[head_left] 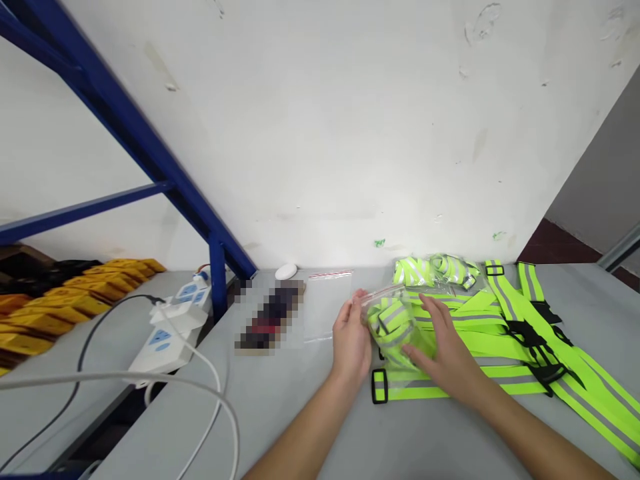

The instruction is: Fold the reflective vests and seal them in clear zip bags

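Note:
My left hand [351,340] grips the left edge of a clear zip bag [393,327] that has a rolled neon-yellow reflective strap inside. My right hand [447,350] is at the bag's right side, fingers spread, the thumb touching or very near the plastic. Under and right of the bag lie several flat neon straps [500,343] with grey stripes and black buckles. Two more bagged rolls [453,270] rest behind them by the wall. Left of my left hand, a flat clear bag [327,303] lies on the grey table [295,400].
A pixelated dark object [273,317] and a white round item [286,271] are on the table. Farther left are a white power strip [173,333] with cables, a blue metal frame [217,267] and stacked yellow items [75,300]. A white wall [350,167] stands behind.

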Demonstrator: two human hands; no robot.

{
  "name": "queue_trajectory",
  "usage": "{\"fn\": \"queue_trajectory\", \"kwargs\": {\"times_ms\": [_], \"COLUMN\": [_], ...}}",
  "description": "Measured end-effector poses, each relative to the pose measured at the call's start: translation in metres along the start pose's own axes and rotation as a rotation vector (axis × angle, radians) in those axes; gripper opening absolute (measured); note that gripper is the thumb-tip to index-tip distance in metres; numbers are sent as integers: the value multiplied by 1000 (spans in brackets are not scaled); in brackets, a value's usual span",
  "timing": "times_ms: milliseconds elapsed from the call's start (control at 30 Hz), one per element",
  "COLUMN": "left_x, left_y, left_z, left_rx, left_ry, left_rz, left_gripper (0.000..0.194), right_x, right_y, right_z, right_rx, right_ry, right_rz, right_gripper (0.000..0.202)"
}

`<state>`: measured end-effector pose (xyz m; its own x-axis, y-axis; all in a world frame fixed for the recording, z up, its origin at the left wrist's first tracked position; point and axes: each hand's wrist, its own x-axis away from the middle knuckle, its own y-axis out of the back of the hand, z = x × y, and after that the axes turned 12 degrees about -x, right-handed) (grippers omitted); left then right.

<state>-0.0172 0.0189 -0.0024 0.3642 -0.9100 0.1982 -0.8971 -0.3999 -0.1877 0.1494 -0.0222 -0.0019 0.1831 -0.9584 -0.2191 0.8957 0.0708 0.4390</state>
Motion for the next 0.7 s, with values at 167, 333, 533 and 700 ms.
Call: {"fn": "queue_trajectory", "kwargs": {"times_ms": [167,333,533,700], "left_x": [11,10,8,13], "left_y": [6,1,1,6], "left_z": [-2,3,10,14], "left_rx": [-782,-1359,-1677,-1733], "left_ry": [-744,-853,-824,-850], "left_rz": [100,552,498,461], "left_gripper": [44,50,63,67], "right_x": [2,0,5,4], "right_y": [-4,-1,-3,11], "right_z": [-4,-12,-13,-12], "right_rx": [320,423,513,469], "right_ry": [154,134,51,35], "right_rz": [242,469,507,568], "right_gripper": [71,84,82,85]}}
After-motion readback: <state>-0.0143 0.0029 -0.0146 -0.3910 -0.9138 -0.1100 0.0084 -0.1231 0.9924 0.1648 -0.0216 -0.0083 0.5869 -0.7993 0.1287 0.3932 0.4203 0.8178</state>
